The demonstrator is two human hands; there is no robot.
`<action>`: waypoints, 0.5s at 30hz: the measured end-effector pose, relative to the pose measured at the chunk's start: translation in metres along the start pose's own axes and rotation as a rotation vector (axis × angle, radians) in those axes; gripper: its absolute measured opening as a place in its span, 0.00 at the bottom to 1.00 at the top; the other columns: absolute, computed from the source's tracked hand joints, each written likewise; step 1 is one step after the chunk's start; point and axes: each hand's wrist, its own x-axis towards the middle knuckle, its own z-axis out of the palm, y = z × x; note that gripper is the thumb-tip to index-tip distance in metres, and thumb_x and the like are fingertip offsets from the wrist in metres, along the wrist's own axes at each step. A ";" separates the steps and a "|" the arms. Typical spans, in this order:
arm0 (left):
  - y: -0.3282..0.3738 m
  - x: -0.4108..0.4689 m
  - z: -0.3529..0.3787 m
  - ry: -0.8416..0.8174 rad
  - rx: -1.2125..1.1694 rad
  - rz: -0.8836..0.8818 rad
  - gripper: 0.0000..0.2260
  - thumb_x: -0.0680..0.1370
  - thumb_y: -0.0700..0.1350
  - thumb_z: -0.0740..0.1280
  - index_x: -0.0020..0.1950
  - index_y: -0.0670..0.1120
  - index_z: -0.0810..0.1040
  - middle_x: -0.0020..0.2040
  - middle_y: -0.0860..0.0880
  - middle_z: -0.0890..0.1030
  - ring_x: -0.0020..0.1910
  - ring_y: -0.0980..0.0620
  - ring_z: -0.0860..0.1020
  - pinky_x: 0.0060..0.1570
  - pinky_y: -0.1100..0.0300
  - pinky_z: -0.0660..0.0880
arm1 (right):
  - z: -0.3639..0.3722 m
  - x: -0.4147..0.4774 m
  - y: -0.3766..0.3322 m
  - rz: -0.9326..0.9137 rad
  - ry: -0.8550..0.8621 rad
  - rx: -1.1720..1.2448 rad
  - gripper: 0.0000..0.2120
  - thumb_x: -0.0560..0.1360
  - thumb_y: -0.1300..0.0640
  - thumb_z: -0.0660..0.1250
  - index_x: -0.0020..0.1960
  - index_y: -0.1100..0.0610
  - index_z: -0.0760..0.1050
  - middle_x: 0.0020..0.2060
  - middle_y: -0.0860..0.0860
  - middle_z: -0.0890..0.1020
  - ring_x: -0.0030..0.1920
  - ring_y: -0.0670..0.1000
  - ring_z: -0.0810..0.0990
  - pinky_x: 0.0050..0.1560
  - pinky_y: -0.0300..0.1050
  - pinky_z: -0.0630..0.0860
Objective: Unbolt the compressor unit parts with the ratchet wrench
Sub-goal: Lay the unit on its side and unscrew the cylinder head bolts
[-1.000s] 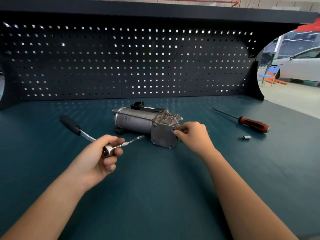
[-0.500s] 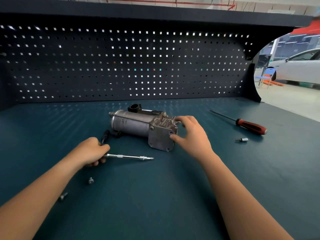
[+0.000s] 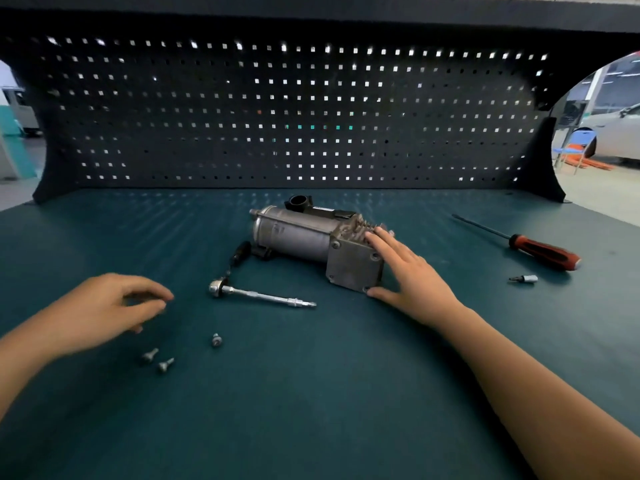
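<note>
Ratchet wrench point(image 3: 221, 289) lies free between the hands — left hand point(image 3: 100, 310) loosely curled, empty; right hand point(image 3: 412, 275) spread against the compressor point(image 3: 294, 233).

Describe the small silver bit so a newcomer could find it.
From the compressor in the middle, look right to the red-and-black-handled screwdriver. Just nearer the camera than its handle lies the small silver bit. It lies alone there; the three loose bolts sit over on the left.

bench point(image 3: 311, 410) | compressor point(image 3: 294, 233) | ratchet wrench point(image 3: 259, 295) | three bolts point(image 3: 216, 340) | screwdriver point(image 3: 540, 249) | bit point(image 3: 524, 279)
</note>
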 end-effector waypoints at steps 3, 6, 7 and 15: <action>-0.017 -0.029 -0.001 -0.064 0.071 0.013 0.12 0.68 0.54 0.72 0.45 0.72 0.77 0.40 0.68 0.81 0.35 0.65 0.80 0.38 0.66 0.75 | 0.003 -0.002 0.002 0.002 0.022 -0.130 0.40 0.75 0.43 0.63 0.75 0.44 0.39 0.76 0.44 0.44 0.76 0.48 0.45 0.73 0.53 0.47; -0.022 -0.044 0.000 -0.098 0.097 0.052 0.15 0.61 0.67 0.66 0.48 0.73 0.75 0.45 0.70 0.79 0.40 0.69 0.78 0.39 0.72 0.72 | 0.005 -0.004 0.004 0.010 0.025 -0.217 0.40 0.75 0.38 0.59 0.74 0.43 0.34 0.76 0.43 0.44 0.75 0.48 0.40 0.73 0.56 0.41; -0.021 -0.046 0.001 -0.099 0.110 0.077 0.17 0.61 0.68 0.65 0.49 0.73 0.75 0.46 0.70 0.78 0.41 0.69 0.78 0.40 0.72 0.72 | 0.005 -0.003 0.006 0.005 0.029 -0.236 0.40 0.75 0.38 0.58 0.72 0.42 0.33 0.76 0.44 0.44 0.75 0.48 0.39 0.72 0.57 0.40; -0.009 -0.048 0.007 -0.066 0.125 0.240 0.22 0.66 0.53 0.74 0.49 0.78 0.70 0.50 0.69 0.75 0.43 0.64 0.76 0.42 0.66 0.73 | 0.000 0.000 0.007 -0.209 0.250 -0.448 0.39 0.60 0.44 0.76 0.65 0.63 0.73 0.60 0.60 0.78 0.61 0.63 0.75 0.57 0.70 0.65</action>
